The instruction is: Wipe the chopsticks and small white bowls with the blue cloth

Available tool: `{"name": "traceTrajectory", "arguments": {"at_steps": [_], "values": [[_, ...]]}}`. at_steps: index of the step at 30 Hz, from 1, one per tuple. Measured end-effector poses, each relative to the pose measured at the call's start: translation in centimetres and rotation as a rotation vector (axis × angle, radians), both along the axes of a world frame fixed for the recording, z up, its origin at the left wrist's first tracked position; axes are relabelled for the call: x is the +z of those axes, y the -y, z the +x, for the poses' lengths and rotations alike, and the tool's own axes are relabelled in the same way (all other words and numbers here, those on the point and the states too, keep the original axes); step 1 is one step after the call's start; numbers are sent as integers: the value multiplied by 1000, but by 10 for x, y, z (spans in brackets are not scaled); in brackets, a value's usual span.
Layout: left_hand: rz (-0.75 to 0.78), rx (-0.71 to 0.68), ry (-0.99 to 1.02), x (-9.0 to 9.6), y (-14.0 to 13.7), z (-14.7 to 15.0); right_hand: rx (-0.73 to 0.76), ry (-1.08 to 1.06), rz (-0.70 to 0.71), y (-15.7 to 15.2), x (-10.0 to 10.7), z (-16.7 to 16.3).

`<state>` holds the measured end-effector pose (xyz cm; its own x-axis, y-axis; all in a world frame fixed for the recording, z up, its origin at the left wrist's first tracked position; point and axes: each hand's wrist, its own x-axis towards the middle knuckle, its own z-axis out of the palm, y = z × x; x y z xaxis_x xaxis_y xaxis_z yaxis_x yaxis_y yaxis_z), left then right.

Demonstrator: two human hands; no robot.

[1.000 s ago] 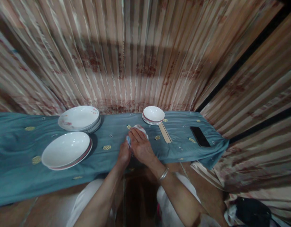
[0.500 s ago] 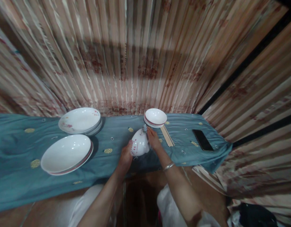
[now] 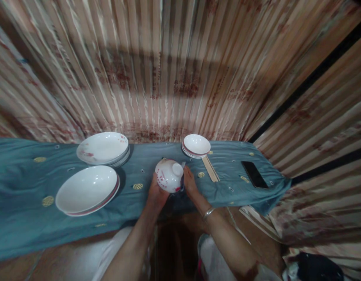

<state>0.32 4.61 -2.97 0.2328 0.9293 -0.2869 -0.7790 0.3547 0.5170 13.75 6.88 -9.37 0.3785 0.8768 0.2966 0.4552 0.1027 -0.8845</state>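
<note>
A white bowl point(image 3: 166, 177) with small red flowers is held tilted on its side above the table's front part, its foot ring facing right. My left hand point(image 3: 157, 193) is closed on the bowl's lower left side. On the other side, my right hand point(image 3: 190, 182), with a silver bangle at the wrist, is closed on a greyish cloth point(image 3: 183, 166) pressed near the bowl's right side. Most of the cloth is hidden by the fingers and the bowl. Behind my right hand stands a stack of small bowls point(image 3: 197, 145), with wooden chopsticks point(image 3: 210, 169) lying beside it.
Two stacks stand at the left: floral plates point(image 3: 106, 147) at the back and large deep bowls point(image 3: 86, 189) in front. A black phone point(image 3: 254, 174) lies at the right end of the teal tablecloth point(image 3: 133, 203). A pleated curtain point(image 3: 174, 97) hangs right behind the table.
The bowl has been turned, so its foot ring now shows on the right. My right hand has shifted slightly down along its side with the cloth. The view has moved slightly left.
</note>
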Motion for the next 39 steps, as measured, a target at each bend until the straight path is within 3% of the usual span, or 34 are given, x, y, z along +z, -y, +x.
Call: {"name": "traceTrajectory", "arguments": {"at_steps": [4, 8, 13, 22, 27, 33, 39], "values": [[-66, -3, 12, -4, -3, -5, -93, -95, -117, 15, 1, -15], [-111, -10, 76, -4, -3, -9, -10, -108, -100, 38, 5, -33], [-106, -32, 75, -1, 1, -10, 33, 41, -143, 65, 9, -49], [-32, 5, 63, 5, 7, -9, 198, 336, 35, 94, 28, -58], [-123, 71, 44, 14, 11, -7, 253, 413, 114, 99, 32, -62], [-196, 139, 67, 25, 16, -5, 310, 569, 216, 94, 37, -61], [-231, 169, 24, 30, 20, -6, 379, 771, 313, 77, 55, -56]]}}
